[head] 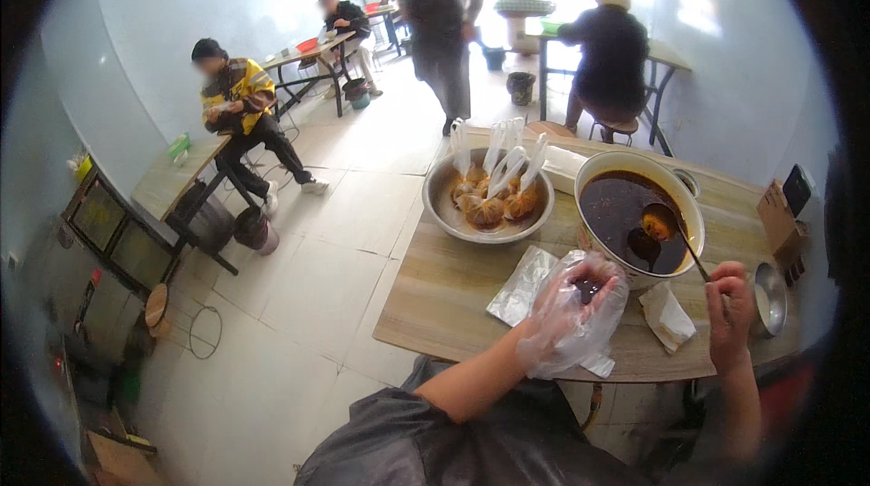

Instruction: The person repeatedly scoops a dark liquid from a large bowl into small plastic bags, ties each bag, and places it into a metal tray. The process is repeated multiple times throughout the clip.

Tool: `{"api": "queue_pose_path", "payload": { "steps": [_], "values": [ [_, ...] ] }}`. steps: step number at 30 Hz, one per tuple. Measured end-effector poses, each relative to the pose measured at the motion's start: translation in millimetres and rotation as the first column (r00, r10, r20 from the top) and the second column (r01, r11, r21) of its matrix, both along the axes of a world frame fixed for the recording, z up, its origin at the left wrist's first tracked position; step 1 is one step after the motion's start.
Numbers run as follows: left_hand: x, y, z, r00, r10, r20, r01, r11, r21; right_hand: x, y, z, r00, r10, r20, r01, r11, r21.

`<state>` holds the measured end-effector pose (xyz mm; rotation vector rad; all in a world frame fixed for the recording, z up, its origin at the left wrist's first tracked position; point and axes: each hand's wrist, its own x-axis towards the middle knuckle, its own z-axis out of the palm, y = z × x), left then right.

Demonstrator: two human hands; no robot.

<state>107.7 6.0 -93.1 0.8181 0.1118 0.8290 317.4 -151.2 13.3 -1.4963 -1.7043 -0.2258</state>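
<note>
My left hand [561,299] is wrapped in a clear plastic bag [615,313], its fingers curled around the bag's mouth. Dark liquid shows inside that opening. My right hand [731,313] grips the handle of a metal ladle [658,222], whose bowl is over the liquid in a large white pot [697,231]. The pot holds dark red-brown, oily liquid [608,197]. Left of it, a metal basin [433,206] contains several knotted plastic bags [486,213] filled with orange-brown contents. Beneath and beside my left hand lies a pile of flat plastic bags [522,282].
A crumpled white paper [668,319] lies on the wooden table [435,296]. To the right are a metal bowl [780,306] and a cardboard box [780,221] with a phone-like dark object [796,190]. One person [438,24] stands beyond the table; several others sit at tables farther off.
</note>
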Motion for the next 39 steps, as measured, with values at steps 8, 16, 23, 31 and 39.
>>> {"api": "queue_pose_path", "payload": {
  "steps": [8, 16, 23, 31, 39],
  "values": [
    [-35, 5, 0, 0.946, -0.074, 0.316, 0.288, 0.640, -0.713, 2, 36, -9, 0.975, 0.125, 0.182, -0.100, 0.985, -0.137],
    [-55, 5, -26, 0.920, 0.315, -0.233, -0.287, 0.947, 0.143, 11, -2, -55, 0.843, -0.350, -0.409, 0.245, 0.926, -0.289],
    [-70, -19, 16, 0.940, -0.028, 0.341, 0.277, 0.647, -0.711, -94, 48, -112, 0.132, -0.113, -0.985, -0.424, 0.892, -0.159],
    [-106, -42, 19, 0.950, 0.191, -0.248, -0.112, 0.947, 0.300, -136, 107, -103, -0.172, -0.168, -0.971, -0.654, 0.757, -0.015],
    [-95, -40, -26, 0.941, 0.158, -0.299, -0.112, 0.980, 0.166, -132, 96, -81, 0.021, 0.037, -0.999, -0.505, 0.863, 0.021]
  ]
}}
